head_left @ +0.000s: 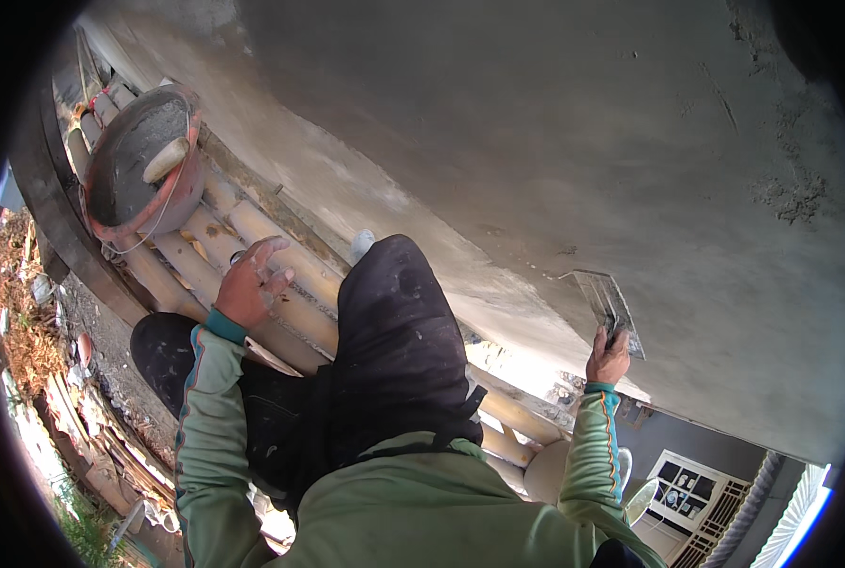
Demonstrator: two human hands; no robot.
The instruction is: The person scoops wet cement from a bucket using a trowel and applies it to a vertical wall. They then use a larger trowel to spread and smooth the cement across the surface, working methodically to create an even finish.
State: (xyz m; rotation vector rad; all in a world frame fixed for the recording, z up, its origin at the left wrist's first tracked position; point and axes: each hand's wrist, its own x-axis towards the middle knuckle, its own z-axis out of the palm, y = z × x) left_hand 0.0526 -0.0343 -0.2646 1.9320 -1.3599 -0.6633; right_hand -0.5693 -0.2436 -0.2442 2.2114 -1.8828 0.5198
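My right hand is closed round the handle of a plastering trowel, its flat metal blade against the grey plastered wall. Smoother, darker plaster covers most of the wall; a paler strip runs along its lower edge. Out to the left, my left hand hovers above the bamboo poles with thumb and forefinger apart and the other fingers bent. A small dark object shows beside its knuckles; I cannot tell what it is. Beyond that hand stands a reddish bucket of grey mortar, a pale rounded object lying in it.
I am on a platform of bamboo poles with gaps between them. A dark curved beam borders it at left. Below lie rubble and split wood. A white-framed window and a twisted column appear at lower right.
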